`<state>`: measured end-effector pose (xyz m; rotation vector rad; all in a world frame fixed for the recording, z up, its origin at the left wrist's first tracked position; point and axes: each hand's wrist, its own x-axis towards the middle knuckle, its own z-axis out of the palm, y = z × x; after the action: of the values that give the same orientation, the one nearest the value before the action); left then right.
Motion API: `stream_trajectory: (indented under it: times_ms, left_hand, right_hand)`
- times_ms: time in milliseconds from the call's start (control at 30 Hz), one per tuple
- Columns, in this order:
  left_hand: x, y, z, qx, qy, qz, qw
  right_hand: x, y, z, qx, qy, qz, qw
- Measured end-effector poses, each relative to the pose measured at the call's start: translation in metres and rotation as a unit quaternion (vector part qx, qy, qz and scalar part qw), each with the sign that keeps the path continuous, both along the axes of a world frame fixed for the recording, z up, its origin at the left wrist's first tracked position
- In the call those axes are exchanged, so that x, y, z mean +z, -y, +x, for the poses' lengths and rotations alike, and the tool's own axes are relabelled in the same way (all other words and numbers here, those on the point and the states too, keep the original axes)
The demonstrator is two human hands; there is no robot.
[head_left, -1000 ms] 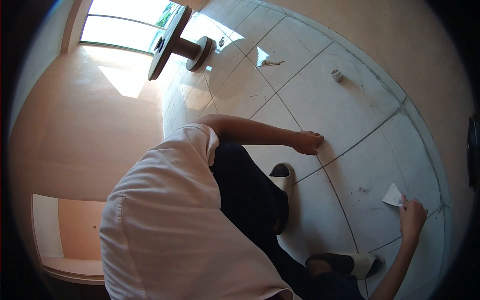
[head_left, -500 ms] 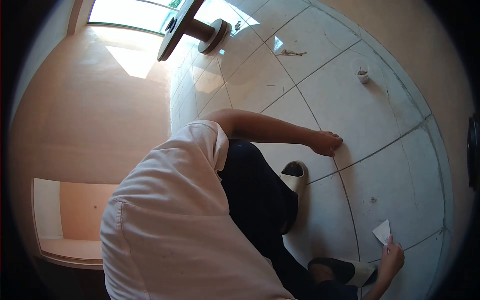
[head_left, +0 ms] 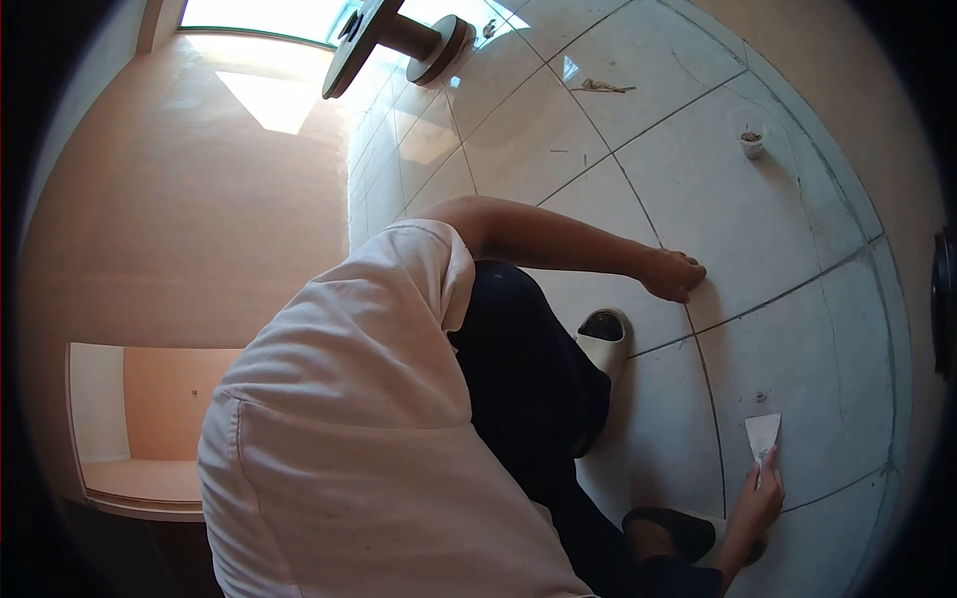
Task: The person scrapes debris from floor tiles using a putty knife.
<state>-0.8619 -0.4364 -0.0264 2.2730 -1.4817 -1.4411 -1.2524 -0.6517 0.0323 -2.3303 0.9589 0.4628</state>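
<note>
In the head view, we see a person in a pale shirt (head_left: 339,399) and dark trousers (head_left: 528,364) crouched low over a floor of pale tiles (head_left: 638,419), both arms reaching forward. The right hand (head_left: 761,501) is closed around the handle of a scraper (head_left: 763,433), whose pale, flat blade flares out ahead of the fingers. We find the tool over a single tile, its wide edge just beside a small mark (head_left: 761,397) on the surface; whether blade and tile touch, we cannot tell.

The left hand (head_left: 675,275) is narrow, its fingers bent inward, above a dark tile joint near a slipper (head_left: 605,337). We cannot tell whether it holds anything or rests on the floor.

Farther out, well apart from both hands, we see a small cup (head_left: 752,148) standing upright with dark matter inside and, closer to the top of the view, a twisted brownish scrap (head_left: 603,87) lying across a tile. Beyond, a spool-shaped piece (head_left: 409,38) with a broad disc at one end stands near a bright window (head_left: 261,16), and sunlight falls on the wall (head_left: 189,199).
</note>
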Motion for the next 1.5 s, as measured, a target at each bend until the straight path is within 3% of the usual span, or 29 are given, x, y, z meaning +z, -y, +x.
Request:
stream_trajectory:
  times_ms: [133, 267, 333, 400, 567, 633, 667, 733, 900, 1000, 1100, 1167, 1233, 1333, 1500]
  left_hand:
    - [-0.009, 0.002, 0.003, -0.031, 0.018, 0.003, 0.999]
    - [-0.001, 0.002, -0.001, -0.01, 0.004, 0.011, 1.0]
    - [0.002, 0.005, 0.0, -0.023, 0.018, 0.021, 0.999]
    - [-0.001, 0.01, -0.003, -0.023, 0.033, 0.03, 0.999]
    - [-0.009, 0.022, -0.002, -0.043, 0.051, 0.073, 0.995]
    - [-0.009, 0.022, -0.005, -0.036, 0.046, 0.076, 0.995]
    - [-0.012, 0.018, -0.004, -0.039, 0.044, 0.08, 0.995]
    - [-0.01, 0.018, -0.006, -0.037, 0.056, 0.064, 0.996]
    - [-0.01, 0.017, -0.009, -0.038, 0.068, 0.05, 0.996]
    - [-0.01, 0.014, -0.007, -0.048, 0.063, 0.058, 0.995]
    - [-0.009, 0.015, -0.007, -0.05, 0.064, 0.049, 0.995]
    - [-0.009, 0.012, -0.007, -0.046, 0.063, 0.047, 0.996]
    - [-0.01, 0.013, -0.008, -0.045, 0.065, 0.042, 0.996]
    - [-0.011, 0.013, -0.007, -0.047, 0.063, 0.041, 0.996]
    - [-0.011, 0.01, -0.004, -0.057, 0.053, 0.031, 0.997]
  right_hand:
    - [0.026, 0.05, 0.006, -0.025, 0.009, 0.096, 0.995]
    - [0.087, 0.108, 0.021, 0.025, 0.085, -0.013, 0.996]
    - [0.109, 0.147, 0.049, 0.187, -0.016, 0.064, 0.98]
    - [0.091, 0.173, 0.075, 0.247, 0.025, 0.004, 0.969]
    - [0.016, 0.179, 0.191, 0.255, 0.127, -0.049, 0.957]
    - [0.005, 0.154, 0.221, 0.305, 0.04, -0.165, 0.937]
    - [0.006, 0.135, 0.225, 0.303, 0.039, -0.161, 0.939]
    - [0.016, 0.103, 0.221, 0.399, -0.023, -0.088, 0.912]
    - [0.029, 0.107, 0.224, 0.365, -0.025, -0.068, 0.928]
    - [0.02, 0.135, 0.235, 0.306, 0.074, -0.125, 0.941]
    - [-0.001, 0.147, 0.237, 0.309, 0.044, -0.167, 0.935]
    - [-0.003, 0.116, 0.222, 0.386, -0.018, -0.128, 0.913]
    - [0.008, 0.081, 0.208, 0.387, -0.115, -0.035, 0.914]
    - [0.011, 0.074, 0.207, 0.377, -0.155, 0.0, 0.913]
    - [0.005, 0.142, 0.259, 0.294, 0.041, -0.07, 0.952]
